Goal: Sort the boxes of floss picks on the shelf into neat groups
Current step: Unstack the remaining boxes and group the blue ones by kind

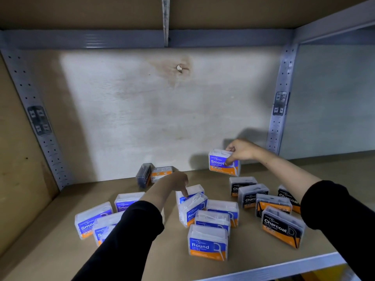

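Smooth box [220,162] (right hand [243,150] gripping) near Charcoal boxes [281,227].

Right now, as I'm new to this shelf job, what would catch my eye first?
The right hand grips a blue Smooth box at the back right of the shelf. Black Charcoal boxes cluster on the right, blue Round boxes in the middle under the left hand, more Smooth boxes on the left.

Two hands among floss boxes on a shelf [50,230].
Right hand [242,151] grips a Smooth box [220,162] near the back; left hand [175,181] touches a Round box [192,208]; Charcoal boxes [281,227] sit right.
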A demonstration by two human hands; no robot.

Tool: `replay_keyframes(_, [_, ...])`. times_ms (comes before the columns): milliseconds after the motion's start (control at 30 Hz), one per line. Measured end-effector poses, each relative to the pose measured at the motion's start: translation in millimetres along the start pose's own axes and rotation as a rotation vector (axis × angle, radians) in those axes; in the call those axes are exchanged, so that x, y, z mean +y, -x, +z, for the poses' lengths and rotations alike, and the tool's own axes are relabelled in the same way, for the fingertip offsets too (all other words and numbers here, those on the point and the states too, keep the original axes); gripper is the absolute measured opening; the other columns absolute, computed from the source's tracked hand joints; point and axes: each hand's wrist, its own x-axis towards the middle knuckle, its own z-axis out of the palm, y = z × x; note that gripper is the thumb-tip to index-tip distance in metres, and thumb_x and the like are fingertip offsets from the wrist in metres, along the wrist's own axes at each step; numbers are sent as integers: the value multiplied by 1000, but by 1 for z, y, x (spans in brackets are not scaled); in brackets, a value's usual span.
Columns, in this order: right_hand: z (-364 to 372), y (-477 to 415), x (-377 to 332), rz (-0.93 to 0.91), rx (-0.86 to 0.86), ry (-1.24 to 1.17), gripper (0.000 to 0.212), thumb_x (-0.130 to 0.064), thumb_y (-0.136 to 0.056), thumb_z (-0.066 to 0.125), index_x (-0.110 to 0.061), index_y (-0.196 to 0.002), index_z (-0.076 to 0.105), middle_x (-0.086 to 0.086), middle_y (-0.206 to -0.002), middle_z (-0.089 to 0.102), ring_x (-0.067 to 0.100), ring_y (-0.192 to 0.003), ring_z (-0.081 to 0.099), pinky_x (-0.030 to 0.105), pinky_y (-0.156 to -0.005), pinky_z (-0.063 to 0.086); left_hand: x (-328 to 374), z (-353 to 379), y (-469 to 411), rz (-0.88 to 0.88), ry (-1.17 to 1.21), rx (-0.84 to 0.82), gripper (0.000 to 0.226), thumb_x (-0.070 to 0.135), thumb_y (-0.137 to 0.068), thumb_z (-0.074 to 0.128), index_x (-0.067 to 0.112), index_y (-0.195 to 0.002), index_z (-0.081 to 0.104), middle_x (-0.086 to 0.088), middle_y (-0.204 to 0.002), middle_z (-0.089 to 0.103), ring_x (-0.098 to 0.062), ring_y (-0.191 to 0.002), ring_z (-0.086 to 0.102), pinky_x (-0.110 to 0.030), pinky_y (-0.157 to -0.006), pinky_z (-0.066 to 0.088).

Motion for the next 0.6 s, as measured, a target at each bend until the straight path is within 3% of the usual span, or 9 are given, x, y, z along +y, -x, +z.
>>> replay_keyframes(200, [-2, 1, -18, -33, 14, 28, 27, -16, -73, 74, -4, -96, 69, 12, -95, 69, 16, -79, 57, 18, -55, 37, -15, -20, 20, -16, 21, 63, 41, 19, -80, 71, 8, -119, 62, -6, -127, 63, -23, -120, 57, -31, -103, 45])
replay_keyframes(233, [-1, 0, -23, -44, 14, 38, 21, -16, -73, 75, -6, -90, 69, 10, -89, 66, 15, -76, 56, 19, -54, 36, -19, -22, 26, -19, 33, 69, 39, 18, -80, 71, 8, -118, 63, -7, -126, 64, -23, -117, 58, -28, -97, 49])
replay_keyframes(300, [2, 1, -36, -81, 11, 53, 11, -16, -73, 75, -13, -72, 64, 6, -84, 61, 13, -67, 54, 19, -51, 34, -27, -27, 41, -20, 60, 88, 35, 14, -82, 68, 7, -117, 64, -8, -121, 65, -21, -102, 60, -11, -64, 50])
replay_keyframes(333, [5, 1, -44, -94, 8, 52, 13, -15, -73, 74, -13, -71, 62, 6, -84, 60, 13, -66, 53, 19, -51, 33, -32, -29, 49, -30, 73, 100, 33, 14, -83, 67, 7, -115, 65, -9, -113, 66, -19, -88, 59, -10, -52, 44])
replay_keyframes(367, [9, 2, -51, -116, 5, 44, 11, -15, -73, 74, -11, -78, 65, 6, -85, 60, 14, -68, 53, 18, -51, 34, -39, -31, 57, -43, 89, 112, 31, 14, -82, 67, 7, -112, 66, -10, -105, 65, -18, -76, 56, -12, -50, 41])
replay_keyframes(433, [17, 4, -67, -154, -13, 23, 28, -14, -73, 75, -3, -98, 68, 9, -92, 64, 16, -78, 55, 18, -55, 36, -57, -33, 69, -86, 130, 139, 19, 13, -79, 69, 10, -99, 68, -9, -98, 65, -18, -69, 56, -20, -60, 44])
replay_keyframes(500, [26, 5, -84, -198, -47, 5, 36, -15, -74, 75, 0, -105, 66, 14, -104, 69, 18, -85, 58, 22, -63, 43, -76, -35, 87, -116, 105, 150, 6, 14, -82, 65, 19, -84, 63, -8, -105, 66, -21, -89, 60, -26, -76, 50])
replay_keyframes(600, [41, 10, -110, -264, -110, -18, 35, -17, -74, 75, -1, -105, 67, 14, -108, 70, 19, -87, 61, 25, -68, 46, -106, -34, 118, -215, 59, 174, 23, 22, -88, 60, 12, -108, 67, -8, -125, 63, -23, -116, 57, -33, -103, 45])
